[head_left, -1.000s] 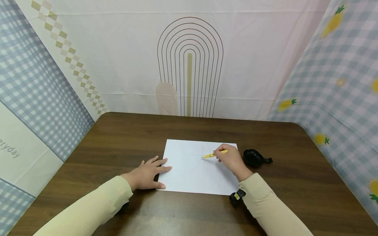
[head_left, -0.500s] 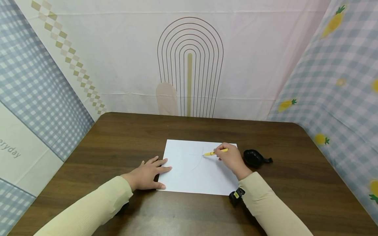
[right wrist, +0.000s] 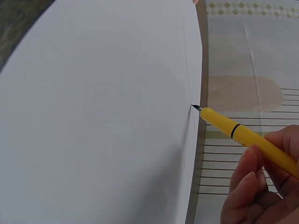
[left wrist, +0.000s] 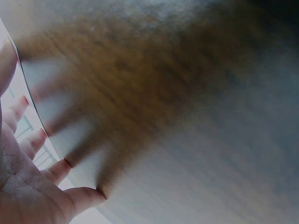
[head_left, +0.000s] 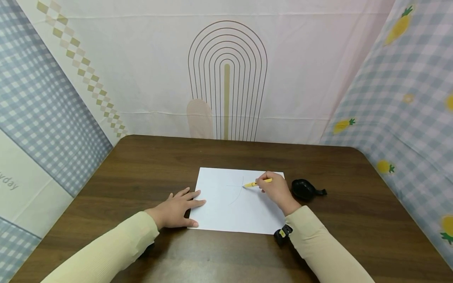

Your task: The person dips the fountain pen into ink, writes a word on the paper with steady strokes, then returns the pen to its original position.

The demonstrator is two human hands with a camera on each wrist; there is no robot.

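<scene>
A white sheet of paper (head_left: 219,216) lies on the brown table, bearing a few thin lines: a short horizontal one crossed near its right end by a curved stroke. My right hand (head_left: 277,190) pinches a yellow fountain pen (head_left: 260,182) between thumb and fingers. In the right wrist view the nib of the fountain pen (right wrist: 224,124) meets the paper at the drawn line. Fingers spread, my left hand (head_left: 175,209) rests at the sheet's left edge, with some fingertips on the paper. The left wrist view shows the left hand (left wrist: 28,186) from its palm side.
Just right of the paper sits a glossy black object (head_left: 303,190) with a short tail; its kind is unclear. The wooden table (head_left: 159,165) reaches back to a patterned cloth (head_left: 148,78) hung behind it, with checked cloth at both sides.
The pen tip in my right hand has shifted slightly up the curved stroke, towards the horizontal line, then stays almost in place. My left hand has not moved.
</scene>
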